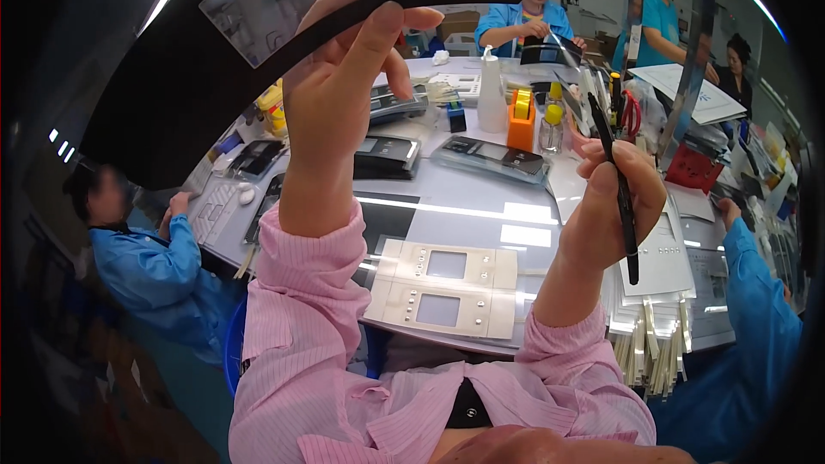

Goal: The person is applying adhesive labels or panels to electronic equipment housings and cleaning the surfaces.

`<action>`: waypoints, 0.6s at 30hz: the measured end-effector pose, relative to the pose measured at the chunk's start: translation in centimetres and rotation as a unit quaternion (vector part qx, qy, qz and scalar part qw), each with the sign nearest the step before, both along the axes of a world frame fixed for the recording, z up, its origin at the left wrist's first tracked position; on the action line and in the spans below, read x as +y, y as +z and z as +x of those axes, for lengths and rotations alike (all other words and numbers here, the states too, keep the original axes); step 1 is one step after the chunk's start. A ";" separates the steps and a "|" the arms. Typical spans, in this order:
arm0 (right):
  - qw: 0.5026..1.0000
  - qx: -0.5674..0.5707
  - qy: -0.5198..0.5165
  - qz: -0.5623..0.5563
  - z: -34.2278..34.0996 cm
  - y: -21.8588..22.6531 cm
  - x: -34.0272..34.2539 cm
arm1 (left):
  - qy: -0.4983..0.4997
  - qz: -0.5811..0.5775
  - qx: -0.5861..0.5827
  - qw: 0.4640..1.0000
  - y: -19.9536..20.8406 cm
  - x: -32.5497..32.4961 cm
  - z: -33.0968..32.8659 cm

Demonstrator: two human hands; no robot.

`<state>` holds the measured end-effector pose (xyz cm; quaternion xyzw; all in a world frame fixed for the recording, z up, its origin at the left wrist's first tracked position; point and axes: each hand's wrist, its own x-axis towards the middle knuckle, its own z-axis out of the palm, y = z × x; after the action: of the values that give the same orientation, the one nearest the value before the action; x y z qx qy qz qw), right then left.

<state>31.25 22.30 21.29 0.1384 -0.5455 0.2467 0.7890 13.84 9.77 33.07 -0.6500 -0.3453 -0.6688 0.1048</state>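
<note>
Raised high in front of me, my left hand (pixel 339 94) grips the lower edge of a large glossy black panel (pixel 155 99) with a clear rectangular window. The panel is tilted and runs past the top of the view. My right hand (pixel 623 193) is closed round a slim black pen (pixel 626 210), held upright with one end pointing up. Below and between my hands, a cream flat sheet (pixel 447 284) with two rectangular windows and small holes lies on the table.
On the white table (pixel 464 206) stand an orange tape dispenser (pixel 521 125), a white bottle (pixel 491 94) and small yellow-capped bottles (pixel 552 127). Stacked black panels (pixel 387 155) lie behind. Flat strips (pixel 649 339) overhang the right front edge. Co-workers (pixel 150 253) sit around the table.
</note>
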 end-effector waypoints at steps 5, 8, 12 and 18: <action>0.999 -0.012 -0.035 0.014 -0.1 0.0 0.0 | -0.019 0.005 0.043 0.999 0.9 0.3 -0.4; 0.999 -0.003 -0.035 0.003 0.1 0.0 -0.3 | -0.032 -0.014 0.040 0.999 0.6 0.8 0.1; 0.999 -0.021 -0.025 -0.009 0.3 0.4 -0.7 | -0.031 -0.033 0.051 0.998 -0.7 1.6 0.5; 0.977 -0.070 -0.193 0.050 1.6 1.2 0.3 | -0.088 -0.125 0.048 0.987 -3.5 2.6 1.3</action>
<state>32.82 22.64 22.45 0.0516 -0.6277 0.0712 0.7734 15.12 12.40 29.58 -0.7169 -0.3628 -0.5949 -0.0201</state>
